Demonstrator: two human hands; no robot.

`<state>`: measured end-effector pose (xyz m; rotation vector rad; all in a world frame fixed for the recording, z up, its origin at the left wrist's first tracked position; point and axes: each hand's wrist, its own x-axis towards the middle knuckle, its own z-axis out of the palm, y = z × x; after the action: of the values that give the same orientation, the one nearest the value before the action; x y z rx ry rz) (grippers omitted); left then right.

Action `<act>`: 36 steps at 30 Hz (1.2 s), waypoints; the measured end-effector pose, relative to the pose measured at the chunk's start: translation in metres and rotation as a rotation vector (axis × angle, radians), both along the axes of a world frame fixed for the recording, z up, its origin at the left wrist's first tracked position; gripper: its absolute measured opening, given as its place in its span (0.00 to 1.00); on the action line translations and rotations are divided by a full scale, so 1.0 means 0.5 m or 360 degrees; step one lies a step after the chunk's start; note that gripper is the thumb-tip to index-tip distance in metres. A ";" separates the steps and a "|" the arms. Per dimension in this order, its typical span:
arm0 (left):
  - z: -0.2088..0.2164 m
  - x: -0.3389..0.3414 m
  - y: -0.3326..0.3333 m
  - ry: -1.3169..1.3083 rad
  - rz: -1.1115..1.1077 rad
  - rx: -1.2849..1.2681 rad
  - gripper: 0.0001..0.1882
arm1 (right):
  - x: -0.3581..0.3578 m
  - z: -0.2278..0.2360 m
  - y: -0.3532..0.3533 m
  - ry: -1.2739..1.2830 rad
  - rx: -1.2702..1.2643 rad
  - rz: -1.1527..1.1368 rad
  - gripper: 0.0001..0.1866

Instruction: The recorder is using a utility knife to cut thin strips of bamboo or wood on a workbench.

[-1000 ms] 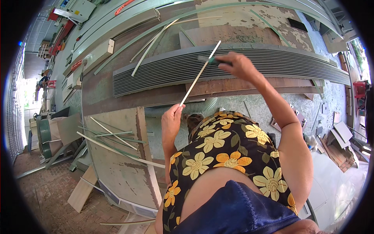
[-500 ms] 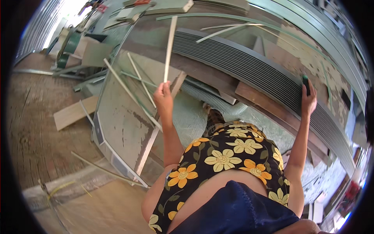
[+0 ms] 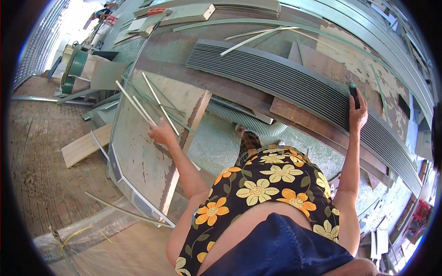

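My left hand (image 3: 161, 132) is over the light board at the left, closed around the near end of a pale thin wooden strip (image 3: 143, 109). That strip lies almost alongside another pale strip (image 3: 125, 92). Just right of the hand, one more pale strip (image 3: 159, 102) slants across some green strips. My right hand (image 3: 358, 114) grips a small hand tool (image 3: 353, 95) with a black handle and green end; its exact kind is unclear. The tool and hand are at the far edge of a long grey ribbed panel (image 3: 276, 69) lying on the bench.
Beyond the panel lie a long green strip (image 3: 221, 25) and several thin pale offcuts (image 3: 253, 39). A grey ribbed hose (image 3: 248, 120) runs beneath the bench. Boards and an orange-handled tool (image 3: 156, 11) lie far left; a plank (image 3: 87, 145) rests on the brick floor.
My left hand has moved left and down, bringing the strip it held upright down over the board with the other strips. The right hand still grips its tool at the panel.
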<state>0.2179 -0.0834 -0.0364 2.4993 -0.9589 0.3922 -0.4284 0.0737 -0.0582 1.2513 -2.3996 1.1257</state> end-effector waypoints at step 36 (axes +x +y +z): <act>0.018 -0.511 -0.158 0.0938 -0.2276 -0.0117 0.12 | 0.014 0.010 0.002 -0.0136 0.0015 -0.0213 0.23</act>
<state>-0.0378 -0.1622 -0.0275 1.1608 -1.9709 -0.6859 -0.4215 0.0747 -0.0534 1.0475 -2.5113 1.1513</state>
